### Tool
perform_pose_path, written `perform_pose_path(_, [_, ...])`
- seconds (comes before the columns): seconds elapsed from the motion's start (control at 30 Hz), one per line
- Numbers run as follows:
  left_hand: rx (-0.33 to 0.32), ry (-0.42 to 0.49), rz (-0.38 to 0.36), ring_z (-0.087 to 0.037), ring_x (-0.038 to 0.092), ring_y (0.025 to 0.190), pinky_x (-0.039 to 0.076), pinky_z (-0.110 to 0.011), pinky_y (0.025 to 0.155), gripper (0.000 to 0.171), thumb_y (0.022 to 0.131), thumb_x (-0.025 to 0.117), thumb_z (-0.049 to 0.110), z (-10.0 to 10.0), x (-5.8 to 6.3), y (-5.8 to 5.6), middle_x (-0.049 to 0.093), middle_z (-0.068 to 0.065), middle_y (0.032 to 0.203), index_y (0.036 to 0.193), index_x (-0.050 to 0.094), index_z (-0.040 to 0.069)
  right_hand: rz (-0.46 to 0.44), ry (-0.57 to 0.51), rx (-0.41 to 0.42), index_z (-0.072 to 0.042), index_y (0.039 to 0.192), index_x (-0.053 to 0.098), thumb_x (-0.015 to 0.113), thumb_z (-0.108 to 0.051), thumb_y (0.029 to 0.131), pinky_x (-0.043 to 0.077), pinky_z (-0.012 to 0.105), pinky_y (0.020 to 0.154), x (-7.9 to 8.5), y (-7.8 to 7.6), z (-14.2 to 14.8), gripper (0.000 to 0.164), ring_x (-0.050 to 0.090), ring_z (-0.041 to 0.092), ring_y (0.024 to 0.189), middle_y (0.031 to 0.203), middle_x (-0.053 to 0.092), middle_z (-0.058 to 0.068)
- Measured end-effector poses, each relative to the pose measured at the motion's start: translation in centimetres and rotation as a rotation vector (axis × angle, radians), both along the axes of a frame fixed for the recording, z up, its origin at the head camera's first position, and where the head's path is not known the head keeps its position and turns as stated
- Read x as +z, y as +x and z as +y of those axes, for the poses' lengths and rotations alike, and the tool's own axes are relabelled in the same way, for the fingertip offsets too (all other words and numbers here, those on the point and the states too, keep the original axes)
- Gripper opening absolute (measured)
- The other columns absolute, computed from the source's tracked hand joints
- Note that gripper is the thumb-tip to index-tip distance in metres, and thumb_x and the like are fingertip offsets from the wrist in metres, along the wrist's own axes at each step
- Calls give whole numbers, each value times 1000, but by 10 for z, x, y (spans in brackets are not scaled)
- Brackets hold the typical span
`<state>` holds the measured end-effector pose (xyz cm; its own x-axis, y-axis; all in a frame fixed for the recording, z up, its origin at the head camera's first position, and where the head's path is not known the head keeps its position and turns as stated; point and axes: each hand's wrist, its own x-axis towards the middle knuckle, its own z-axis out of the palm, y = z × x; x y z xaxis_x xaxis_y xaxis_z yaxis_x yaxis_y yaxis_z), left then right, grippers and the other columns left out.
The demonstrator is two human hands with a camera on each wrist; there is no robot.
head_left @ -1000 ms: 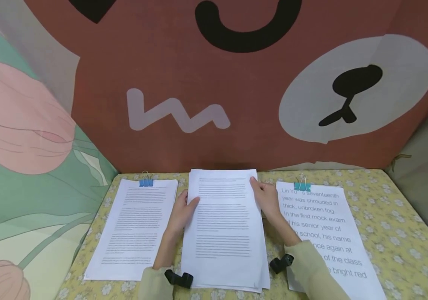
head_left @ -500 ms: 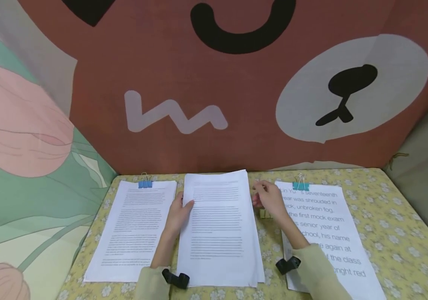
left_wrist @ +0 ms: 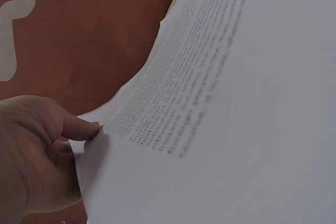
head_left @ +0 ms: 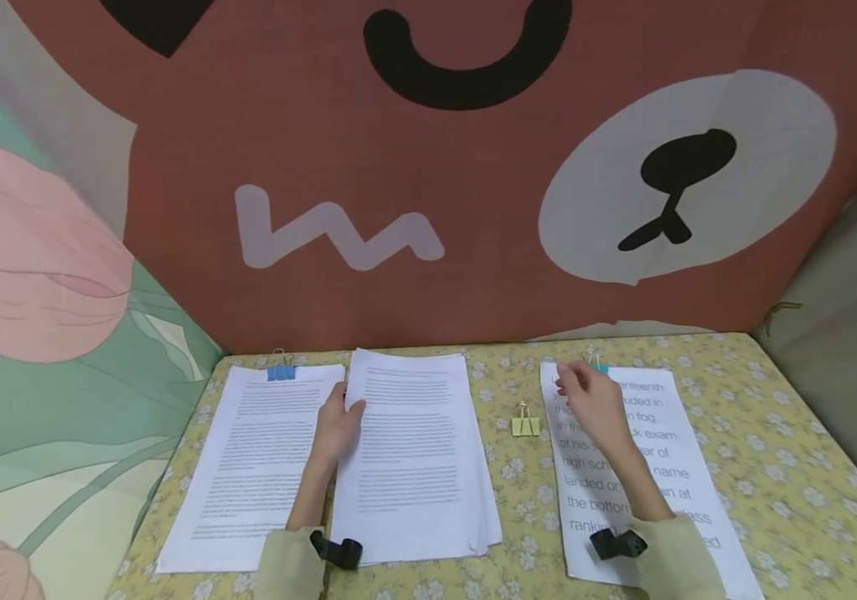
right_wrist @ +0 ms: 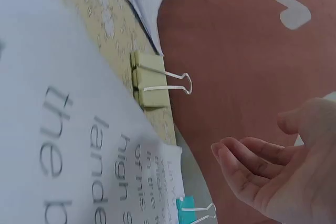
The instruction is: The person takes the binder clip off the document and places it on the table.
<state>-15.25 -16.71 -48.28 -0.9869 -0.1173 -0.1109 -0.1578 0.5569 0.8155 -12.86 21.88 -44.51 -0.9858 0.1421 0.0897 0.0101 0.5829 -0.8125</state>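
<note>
My left hand [head_left: 338,425] pinches the left edge of a loose stack of printed sheets [head_left: 408,467], thumb on top; the left wrist view shows the thumb [left_wrist: 81,128] pressing the paper, which bows. No clip shows on this stack. My right hand [head_left: 595,406] hovers over the large-print stack [head_left: 578,500] at the right, its fingers loosely bent and holding nothing. In the head view it partly hides that stack's teal binder clip [right_wrist: 186,209]. A yellow binder clip [head_left: 525,426] sits on the table between the middle and right stacks.
Another printed stack [head_left: 248,467] with a blue binder clip [head_left: 281,372] at its top lies at the left. A flowered yellow cloth [head_left: 526,533] covers the table. Behind it rises a brown cartoon-printed backdrop [head_left: 473,292].
My right hand has let go of the middle stack and moved right over the large-print one, uncovering the yellow clip. My left hand has shifted left with the middle stack.
</note>
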Motion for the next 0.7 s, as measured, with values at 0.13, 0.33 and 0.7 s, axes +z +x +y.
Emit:
perform_pose_path(0.13, [23,-20,-11,-47,59,123,46,-57,104,48,104,54,12,3,0,-1,60,-34,134,146,45,-10,-4,46,2,6,124,65,44,-39,111,56,41,79,-1,5,8,51,70,36,98,109,72,23])
perform_pose_path(0.33, [60,-104,0,-50,41,140,35,-60,114,56,104,54,16,20,5,5,45,-34,148,152,39,-10,-40,74,-11,9,129,61,43,-38,112,56,50,87,-4,10,25,53,68,38,104,114,70,25])
perform_pose_path(0.7, [-110,-239,250,-48,33,145,31,-68,112,55,101,64,19,92,33,20,39,-30,152,147,49,-6,-87,152,-64,11,129,59,42,-37,112,53,55,90,-4,14,50,53,64,45,108,117,66,31])
